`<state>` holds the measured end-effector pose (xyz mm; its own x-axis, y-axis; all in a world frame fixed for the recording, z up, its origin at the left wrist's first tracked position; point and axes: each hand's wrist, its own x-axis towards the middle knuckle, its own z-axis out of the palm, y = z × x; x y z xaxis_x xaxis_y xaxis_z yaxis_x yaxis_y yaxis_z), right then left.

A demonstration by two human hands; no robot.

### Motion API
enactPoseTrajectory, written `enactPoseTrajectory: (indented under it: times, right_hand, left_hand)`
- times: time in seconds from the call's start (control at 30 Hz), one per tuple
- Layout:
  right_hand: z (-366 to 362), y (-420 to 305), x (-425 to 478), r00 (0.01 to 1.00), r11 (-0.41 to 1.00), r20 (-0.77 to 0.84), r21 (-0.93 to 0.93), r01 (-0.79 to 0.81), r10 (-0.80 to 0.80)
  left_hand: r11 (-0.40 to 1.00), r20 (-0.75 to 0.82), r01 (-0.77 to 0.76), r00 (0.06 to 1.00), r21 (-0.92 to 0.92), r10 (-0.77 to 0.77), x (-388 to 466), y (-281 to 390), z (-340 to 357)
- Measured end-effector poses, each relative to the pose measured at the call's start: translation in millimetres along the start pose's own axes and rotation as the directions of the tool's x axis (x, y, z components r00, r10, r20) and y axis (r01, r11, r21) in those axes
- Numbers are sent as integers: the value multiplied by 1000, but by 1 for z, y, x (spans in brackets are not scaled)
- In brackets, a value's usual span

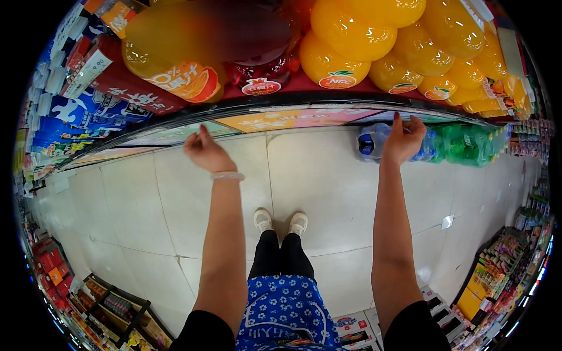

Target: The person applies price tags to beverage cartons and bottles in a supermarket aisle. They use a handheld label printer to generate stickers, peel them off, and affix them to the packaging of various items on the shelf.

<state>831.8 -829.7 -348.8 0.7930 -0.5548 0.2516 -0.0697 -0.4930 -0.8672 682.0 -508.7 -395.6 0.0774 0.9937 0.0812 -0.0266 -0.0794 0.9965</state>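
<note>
My left hand (207, 150), with a pale bangle (227, 176) at the wrist, hangs in the air before the shelf's front edge, fingers loosely curled and holding nothing visible. Farther right, my right hand (403, 138) is raised near the same edge, fingers bent, over wrapped packs of bottles (372, 142) on the floor. Nothing shows in it, though its palm side is partly hidden. On the shelf stand big rounded bottles of orange juice (336, 61), a dark red juice bottle (259, 74) and a yellow juice bottle with an orange label (175, 74). A blurred dark shape covers part of these bottles.
The black shelf edge (263, 102) curves across in front of me. Green bottles (465, 142) stand on the floor at the right. Blue packages (74, 112) fill the left shelf. Behind me are white cartons (355, 327), a display rack (114, 307) and a yellow-fronted stand (474, 291).
</note>
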Motion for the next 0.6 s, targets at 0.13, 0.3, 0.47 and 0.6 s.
enactPoseTrajectory:
  times: [0.13, 0.3, 0.47, 0.6]
  right_hand:
    - [9, -40, -52, 509, 775, 622, 278, 567, -596]
    - [61, -118, -98, 132, 768, 942, 163, 619, -307]
    - [41, -86, -36, 169, 725, 973, -3, 689, -156]
    - [-5, -34, 50, 473, 648, 872, -290, 704, -123]
  left_hand:
    - [990, 582, -136, 808, 37, 89, -10, 4, -27]
    - [927, 959, -362, 284, 94, 14, -26, 49, 28]
    - [951, 861, 146, 404, 271, -308, -12, 46, 33]
    - [891, 832, 453, 503, -24, -233, 22, 2, 2]
